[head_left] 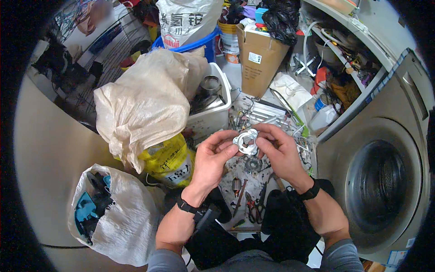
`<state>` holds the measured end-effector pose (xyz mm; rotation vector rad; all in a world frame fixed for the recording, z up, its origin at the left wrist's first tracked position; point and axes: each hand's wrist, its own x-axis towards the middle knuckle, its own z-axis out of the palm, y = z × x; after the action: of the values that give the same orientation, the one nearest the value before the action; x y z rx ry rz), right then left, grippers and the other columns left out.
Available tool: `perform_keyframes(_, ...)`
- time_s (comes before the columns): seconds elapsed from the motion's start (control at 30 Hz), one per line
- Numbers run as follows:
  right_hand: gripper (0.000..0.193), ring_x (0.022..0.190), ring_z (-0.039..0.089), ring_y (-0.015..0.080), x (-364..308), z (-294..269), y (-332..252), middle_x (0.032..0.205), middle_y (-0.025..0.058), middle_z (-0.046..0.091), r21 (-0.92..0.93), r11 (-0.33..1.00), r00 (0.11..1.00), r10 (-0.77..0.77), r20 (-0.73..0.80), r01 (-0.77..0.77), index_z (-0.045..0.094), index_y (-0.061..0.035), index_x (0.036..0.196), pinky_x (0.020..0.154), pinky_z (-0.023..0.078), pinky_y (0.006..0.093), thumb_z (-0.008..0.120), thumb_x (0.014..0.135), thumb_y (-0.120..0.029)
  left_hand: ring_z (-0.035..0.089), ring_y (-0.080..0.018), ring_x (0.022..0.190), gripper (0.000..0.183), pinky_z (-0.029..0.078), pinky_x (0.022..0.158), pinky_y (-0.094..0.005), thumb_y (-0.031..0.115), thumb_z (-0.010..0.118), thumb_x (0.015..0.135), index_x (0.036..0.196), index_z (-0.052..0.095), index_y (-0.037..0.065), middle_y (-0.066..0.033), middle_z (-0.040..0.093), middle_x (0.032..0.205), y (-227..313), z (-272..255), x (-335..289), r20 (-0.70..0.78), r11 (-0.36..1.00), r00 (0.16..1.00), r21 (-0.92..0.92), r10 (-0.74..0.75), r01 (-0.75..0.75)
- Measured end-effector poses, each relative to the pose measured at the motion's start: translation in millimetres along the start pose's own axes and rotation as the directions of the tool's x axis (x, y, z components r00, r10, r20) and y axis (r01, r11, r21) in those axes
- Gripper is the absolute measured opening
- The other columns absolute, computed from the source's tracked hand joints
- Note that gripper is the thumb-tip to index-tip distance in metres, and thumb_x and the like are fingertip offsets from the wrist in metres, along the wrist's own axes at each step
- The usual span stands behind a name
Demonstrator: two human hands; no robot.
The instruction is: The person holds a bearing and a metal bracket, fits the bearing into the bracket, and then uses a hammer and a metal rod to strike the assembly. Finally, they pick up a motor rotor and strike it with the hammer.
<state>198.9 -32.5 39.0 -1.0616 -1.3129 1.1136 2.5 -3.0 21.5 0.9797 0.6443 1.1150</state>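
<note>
In front of me I hold a silvery-white ring-shaped part (240, 145) with small lugs, lifted over a littered work surface. My left hand (214, 156) pinches its left edge between thumb and fingers. At the opposite edge, my right hand (282, 154) grips it the same way. Below the hands lies a dark round part (253, 166). Nearer to me is a small motor rotor (236, 186) with a copper-coloured end. Beside it lie a thin reddish-brown rod (239, 198) and pliers (255, 209) with dark and red handles.
A front-loading washing machine (362, 136) stands at the right. Left are a big beige sack (140, 99), a yellow bag (170, 158) and an open white sack (129, 217). Behind the work surface stand a white bin (213, 120) and a cardboard box (260, 61).
</note>
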Motion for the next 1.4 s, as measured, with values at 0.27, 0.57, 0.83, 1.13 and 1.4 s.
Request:
perform_keyframes(0.27, 0.029, 0.079, 0.060, 0.0065, 1.0, -2.5, 7.1, 0.096, 0.0036, 0.070, -0.006, 0.999, 0.999, 0.039, 0.017, -0.039, 0.060, -0.0009, 0.126, 0.066, 0.048, 0.0226, 0.062, 0.099, -0.011, 0.068, -0.0197, 0.093, 0.031, 0.057, 0.085, -0.0334, -0.001, 0.064, 0.093, 0.123, 0.060, -0.005, -0.0125, 0.069, 0.111, -3.5, 1.5, 2.0, 0.010, 0.999, 1.000, 0.039, -0.019, 0.019)
perform_keyframes(0.57, 0.038, 0.087, 0.063, 0.0084, 3.3, -4.0, 17.6, 0.104, 0.0051, 0.069, 0.063, 0.994, 0.993, 0.089, 0.073, -0.094, 0.059, -0.0031, 0.132, 0.071, 0.052, 0.0244, 0.065, 0.096, -0.014, 0.067, -0.0155, 0.096, 0.032, 0.054, 0.088, -0.0301, -0.004, 0.062, 0.092, 0.124, 0.061, -0.004, -0.0093, 0.070, 0.110, -7.0, 0.5, 6.0, -0.036, 0.992, 0.999, 0.125, 0.004, 0.000)
perform_keyframes(0.83, 0.043, 0.099, 0.063, 0.0126, -3.9, -3.0, 24.9, 0.112, 0.0060, 0.067, -0.058, 0.993, 0.991, -0.099, 0.095, 0.104, 0.059, -0.0059, 0.134, 0.084, 0.054, 0.0280, 0.069, 0.092, -0.010, 0.065, -0.0147, 0.101, 0.035, 0.053, 0.091, -0.0291, -0.008, 0.061, 0.090, 0.125, 0.062, -0.003, -0.0084, 0.069, 0.113, -3.5, -1.1, 2.3, -0.017, 0.987, 1.000, 0.161, 0.024, -0.021)
perform_keyframes(1.13, 0.046, 0.097, 0.067, 0.0182, -7.4, 4.2, 15.6, 0.117, 0.0112, 0.068, -0.338, 0.913, 0.973, -0.217, 0.075, 0.230, 0.062, -0.0052, 0.130, 0.084, 0.057, 0.0323, 0.075, 0.086, -0.008, 0.061, -0.0055, 0.092, 0.035, 0.049, 0.078, -0.0214, -0.006, 0.063, 0.087, 0.121, 0.067, 0.000, -0.0024, 0.070, 0.104, -7.8, 3.0, 0.6, -0.058, 0.936, 0.996, 0.350, 0.066, -0.042)
perform_keyframes(1.4, 0.041, 0.093, 0.069, 0.0327, -7.5, 8.8, 24.1, 0.106, 0.0169, 0.071, -0.515, 0.757, 0.906, -0.408, 0.109, 0.402, 0.065, -0.0032, 0.121, 0.078, 0.057, 0.0383, 0.078, 0.083, -0.014, 0.058, -0.0044, 0.078, 0.028, 0.049, 0.069, -0.0226, -0.003, 0.063, 0.088, 0.115, 0.070, -0.002, -0.0031, 0.069, 0.089, -12.7, 4.3, 2.2, -0.102, 0.759, 0.984, 0.650, 0.144, -0.043)
